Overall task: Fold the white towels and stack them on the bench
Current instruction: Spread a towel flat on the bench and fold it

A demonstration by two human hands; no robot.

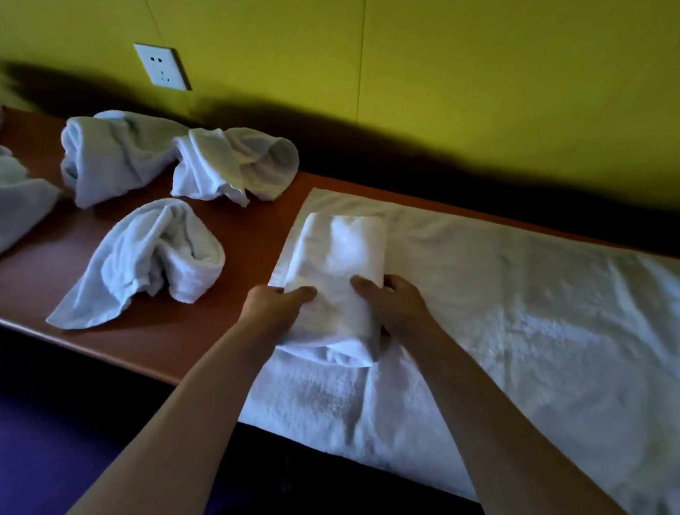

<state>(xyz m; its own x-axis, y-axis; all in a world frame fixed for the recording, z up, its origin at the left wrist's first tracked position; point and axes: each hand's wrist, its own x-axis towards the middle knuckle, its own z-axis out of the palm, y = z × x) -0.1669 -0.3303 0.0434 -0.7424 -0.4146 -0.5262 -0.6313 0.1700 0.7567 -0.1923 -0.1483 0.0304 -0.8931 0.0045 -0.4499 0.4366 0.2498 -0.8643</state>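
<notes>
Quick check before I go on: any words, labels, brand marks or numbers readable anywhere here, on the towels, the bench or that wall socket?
None: no readable text anywhere in this view.
Wall socket: plain white plate, only plug holes, no marking legible.
Folded towel, held by the left hand and right hand: no tag or label showing.
Crumpled towels and bench: no print visible.

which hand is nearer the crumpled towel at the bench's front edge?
Left. The left hand grips the folded towel's side facing the crumpled towel; the right hand grips its far side.
</notes>
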